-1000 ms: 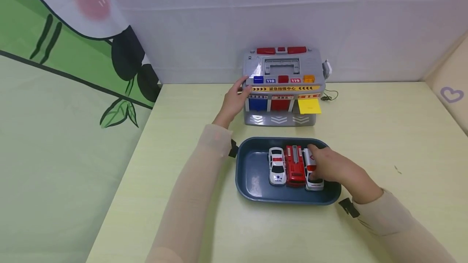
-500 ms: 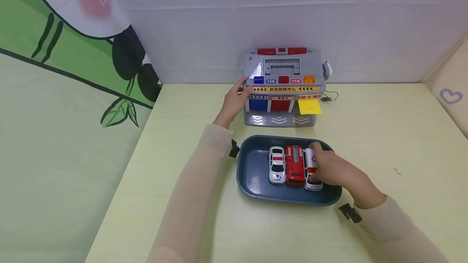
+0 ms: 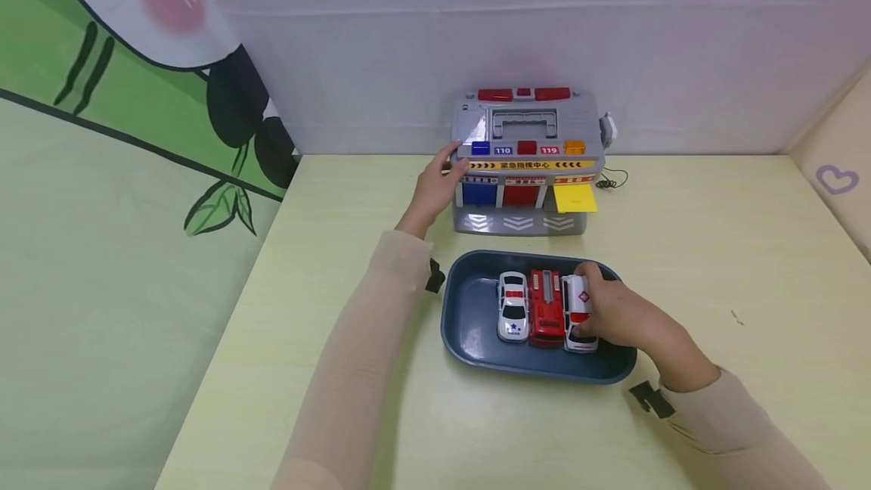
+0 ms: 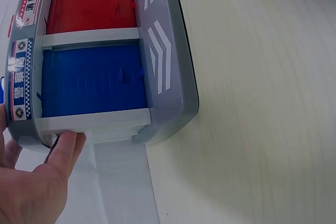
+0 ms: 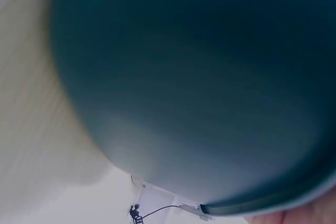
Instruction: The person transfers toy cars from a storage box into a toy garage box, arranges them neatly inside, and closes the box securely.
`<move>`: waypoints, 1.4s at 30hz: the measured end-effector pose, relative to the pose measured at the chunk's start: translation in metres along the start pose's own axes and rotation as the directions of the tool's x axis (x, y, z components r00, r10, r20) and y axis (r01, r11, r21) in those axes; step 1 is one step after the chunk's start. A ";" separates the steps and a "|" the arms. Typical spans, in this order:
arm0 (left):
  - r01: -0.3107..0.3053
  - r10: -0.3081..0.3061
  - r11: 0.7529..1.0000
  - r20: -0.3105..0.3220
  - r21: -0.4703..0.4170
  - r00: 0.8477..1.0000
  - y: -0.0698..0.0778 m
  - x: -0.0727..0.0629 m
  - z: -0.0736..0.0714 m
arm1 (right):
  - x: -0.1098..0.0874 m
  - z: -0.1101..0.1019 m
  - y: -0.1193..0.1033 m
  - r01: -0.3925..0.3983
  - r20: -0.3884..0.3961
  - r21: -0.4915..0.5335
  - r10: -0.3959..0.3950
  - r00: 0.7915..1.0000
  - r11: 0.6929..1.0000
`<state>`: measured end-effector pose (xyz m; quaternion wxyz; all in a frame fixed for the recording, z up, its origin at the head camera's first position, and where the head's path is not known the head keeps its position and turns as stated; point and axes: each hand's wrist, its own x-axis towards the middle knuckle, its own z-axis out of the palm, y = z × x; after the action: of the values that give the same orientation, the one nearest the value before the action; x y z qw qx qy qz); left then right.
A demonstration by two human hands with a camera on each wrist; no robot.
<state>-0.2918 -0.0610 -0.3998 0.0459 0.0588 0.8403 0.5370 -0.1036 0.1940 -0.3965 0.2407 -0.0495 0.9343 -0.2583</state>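
Observation:
My right hand (image 3: 619, 312) grips a white toy ambulance (image 3: 580, 293) with a red cross, at the right end of a dark blue tray (image 3: 469, 354). Beside it in the tray lie a red toy fire engine (image 3: 547, 316) and a white toy police car (image 3: 513, 312). My left hand (image 3: 434, 186) rests against the left side of a grey toy emergency station (image 3: 520, 224), fingers fairly straight at its roof corner. In the left wrist view, fingers (image 4: 67, 148) touch the side wall near the blue garage door (image 4: 94, 80). In the right wrist view, the tray's wall hides most of the hand.
A yellow door flap (image 3: 575, 198) sticks out from the station's right bay, beside the red door (image 3: 521, 196). A handset (image 3: 609, 128) with a coiled cord (image 3: 613, 179) is at its right side. A pale curtain (image 3: 381, 66) hangs behind the table.
The tray's left end has shifted slightly away from me, and the toy vehicles have moved a little to the left. The right hand stays on the ambulance; the left hand keeps its place.

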 end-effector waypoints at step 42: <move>-0.007 0.007 1.000 -0.003 -0.012 1.000 -0.002 0.001 0.000 | -0.009 -0.028 0.020 0.156 -0.045 0.349 -0.150 0.988 0.924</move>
<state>-0.2928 -0.0619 -0.4020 0.0434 0.0606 0.8370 0.5421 -0.1083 0.2259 -0.3818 0.2163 -0.0762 0.8685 -0.4394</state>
